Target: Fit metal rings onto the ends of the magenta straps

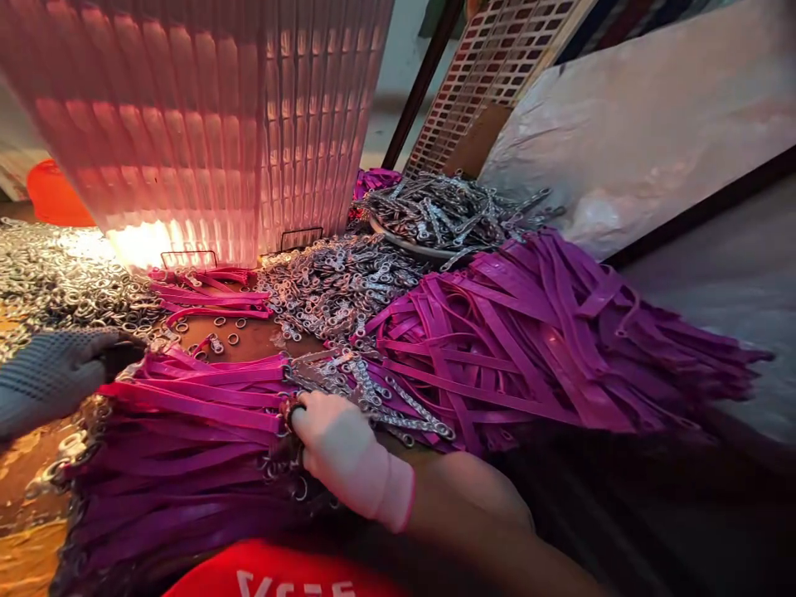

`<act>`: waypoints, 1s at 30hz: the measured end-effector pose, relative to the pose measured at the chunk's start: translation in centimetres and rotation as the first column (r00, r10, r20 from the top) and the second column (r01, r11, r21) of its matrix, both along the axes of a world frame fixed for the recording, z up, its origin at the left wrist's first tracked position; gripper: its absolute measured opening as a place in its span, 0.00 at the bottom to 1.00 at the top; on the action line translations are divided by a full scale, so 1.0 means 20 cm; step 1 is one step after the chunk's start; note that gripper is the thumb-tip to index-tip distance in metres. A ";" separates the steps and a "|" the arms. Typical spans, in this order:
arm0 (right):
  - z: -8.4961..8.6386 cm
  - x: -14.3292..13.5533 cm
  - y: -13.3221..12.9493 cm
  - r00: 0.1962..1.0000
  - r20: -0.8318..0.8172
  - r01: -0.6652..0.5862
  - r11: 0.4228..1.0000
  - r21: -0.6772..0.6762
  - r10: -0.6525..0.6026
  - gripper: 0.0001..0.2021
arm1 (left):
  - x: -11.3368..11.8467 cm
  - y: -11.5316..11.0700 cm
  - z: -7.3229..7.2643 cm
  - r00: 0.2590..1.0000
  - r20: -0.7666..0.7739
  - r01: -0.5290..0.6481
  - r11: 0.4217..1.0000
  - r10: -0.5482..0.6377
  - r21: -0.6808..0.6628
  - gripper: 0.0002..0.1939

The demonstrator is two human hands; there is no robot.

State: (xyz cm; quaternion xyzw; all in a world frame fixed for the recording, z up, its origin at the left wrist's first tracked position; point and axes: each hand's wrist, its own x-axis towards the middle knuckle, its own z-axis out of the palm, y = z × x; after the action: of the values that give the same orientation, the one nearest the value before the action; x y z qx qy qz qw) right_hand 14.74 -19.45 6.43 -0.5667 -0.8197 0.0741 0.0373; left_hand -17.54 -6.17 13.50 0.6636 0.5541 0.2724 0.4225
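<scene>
Many magenta straps with metal rings at their ends [205, 448] lie side by side in front of me. My right hand [339, 452], in a white glove, is closed at the right ends of these straps, pinching at a ring. At their left ends is my left hand [62, 373], in a grey dotted glove, its fingers curled around something dark that I cannot make out. Beside my right hand lie short metal chains [366, 385]. A larger heap of magenta straps [497, 332] spreads to the right.
Loose metal rings [75, 274] are piled at the left, below an orange container [59, 195]. Clear ribbed panels [186, 124] stand at the back. Behind the centre, metal clasps [342, 282] are heaped near a dish of chain pieces [448, 211]. Plastic sheeting [640, 124] hangs right.
</scene>
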 end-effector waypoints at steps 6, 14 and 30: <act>-0.09 0.41 0.22 0.896 0.093 0.443 0.885 -0.143 -0.434 0.11 | 0.39 -0.20 -0.22 0.942 0.332 0.095 0.921 0.039 -0.377 0.16; -0.37 0.44 0.37 0.824 0.183 0.560 0.819 -0.127 -0.536 0.14 | 0.62 -0.21 -0.44 0.626 0.682 0.456 0.532 0.378 -0.714 0.16; -0.14 0.60 0.32 0.686 -0.296 0.685 0.727 -0.043 -0.664 0.24 | 0.60 -0.27 -0.44 0.409 0.834 0.719 0.433 0.370 -0.544 0.15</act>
State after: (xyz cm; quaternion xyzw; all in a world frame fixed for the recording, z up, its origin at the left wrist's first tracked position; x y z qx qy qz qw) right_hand 26.70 -12.95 3.58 -0.8091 -0.5410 0.1085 0.2024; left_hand -5.62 -11.60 4.79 0.1506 0.1968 0.1886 0.9503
